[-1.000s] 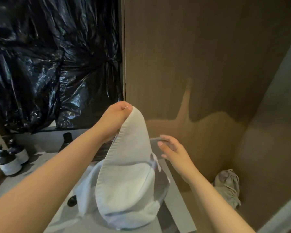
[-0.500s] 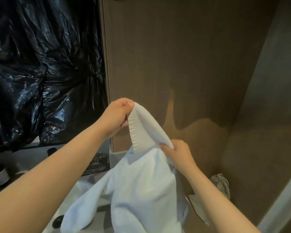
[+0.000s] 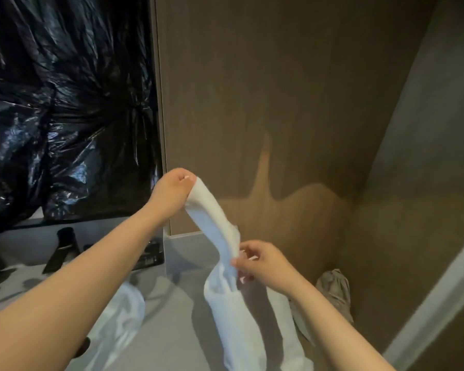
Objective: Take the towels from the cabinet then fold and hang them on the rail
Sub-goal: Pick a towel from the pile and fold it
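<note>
Change first: a sec ago my right hand point(image 3: 263, 263) is open and clear of the towel point(image 3: 214, 218). Half a sec ago it closes on the edge just under the top corner. Now it's slid further down that edge, so the hands are well apart w/ a stretched strip of cloth between them. Left hand point(image 3: 172, 191) has barely shifted — still high above the counter point(image 3: 177, 303), thumb and fingers pinching the top corner. Right hand sits lower, just above the counter's right side, thumb and forefinger nipping the hem, other fingers loosely curled.

What that means, imo: I'm running along the edge to find the next corner, i.e. opening the towel out before the first fold. So folding has barely begun and hanging hasn't started — no rail in view.

Towel position: the top end is in the left hand and it slopes down-right to the right hand. The rest drops as a bunched column below the right hand, past the counter's right front. The bottom end runs out of frame, so I can't tell if it touches anything.

More white cloth point(image 3: 121, 311) lies on the counter under my left forearm; same towel or a 2nd one, can't tell. A grey cloth point(image 3: 332, 293) sits crumpled right of the counter, untouched.
</note>
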Available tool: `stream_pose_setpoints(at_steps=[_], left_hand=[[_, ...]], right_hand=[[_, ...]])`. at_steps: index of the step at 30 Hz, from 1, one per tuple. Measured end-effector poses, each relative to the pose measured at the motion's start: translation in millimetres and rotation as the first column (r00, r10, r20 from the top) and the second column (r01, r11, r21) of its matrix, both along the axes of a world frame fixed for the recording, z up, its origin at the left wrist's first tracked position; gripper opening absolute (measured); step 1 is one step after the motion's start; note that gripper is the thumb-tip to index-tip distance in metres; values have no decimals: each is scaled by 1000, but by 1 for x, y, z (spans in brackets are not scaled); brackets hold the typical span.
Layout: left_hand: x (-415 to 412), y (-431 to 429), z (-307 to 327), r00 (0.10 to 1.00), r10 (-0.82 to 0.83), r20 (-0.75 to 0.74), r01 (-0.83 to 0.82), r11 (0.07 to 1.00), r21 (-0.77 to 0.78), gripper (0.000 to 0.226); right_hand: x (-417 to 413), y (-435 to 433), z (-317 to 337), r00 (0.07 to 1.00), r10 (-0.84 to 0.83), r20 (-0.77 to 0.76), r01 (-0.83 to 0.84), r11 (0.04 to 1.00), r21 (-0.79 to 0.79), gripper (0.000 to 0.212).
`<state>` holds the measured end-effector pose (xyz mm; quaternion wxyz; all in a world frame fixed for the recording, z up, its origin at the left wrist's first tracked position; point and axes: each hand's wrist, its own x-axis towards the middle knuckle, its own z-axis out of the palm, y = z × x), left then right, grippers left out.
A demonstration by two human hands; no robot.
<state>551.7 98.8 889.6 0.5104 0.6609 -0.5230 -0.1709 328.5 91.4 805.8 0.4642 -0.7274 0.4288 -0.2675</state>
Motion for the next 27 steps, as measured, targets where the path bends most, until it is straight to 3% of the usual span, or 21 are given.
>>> stream_pose_setpoints(at_steps=[2, 5, 8, 13, 19, 27], left_hand=[[16, 7, -27, 984, -23, 174, 14, 999, 51, 19], [32, 20, -60, 955, -60, 290, 31, 994, 102, 20], [41, 30, -77, 953, -62, 297, 36, 995, 94, 19], [42, 41, -79, 946, -79, 313, 54, 995, 87, 18], [45, 49, -71, 938, -87, 335, 73, 996, 54, 16], [72, 45, -60, 950, 25, 312, 0, 997, -80, 16]], right_hand=[[6, 3, -21, 990, 107, -90, -100, 992, 80, 39], [13, -1, -34, 997, 25, -73, -25, 1000, -8, 34], [27, -5, -37, 999, 13, -52, -16, 998, -53, 31], [65, -10, -38, 999, 33, -26, -36, 988, -151, 50], [97, -13, -27, 985, 167, 49, -156, 972, -176, 14], [72, -32, -55, 997, 74, -22, -77, 979, -187, 35]])
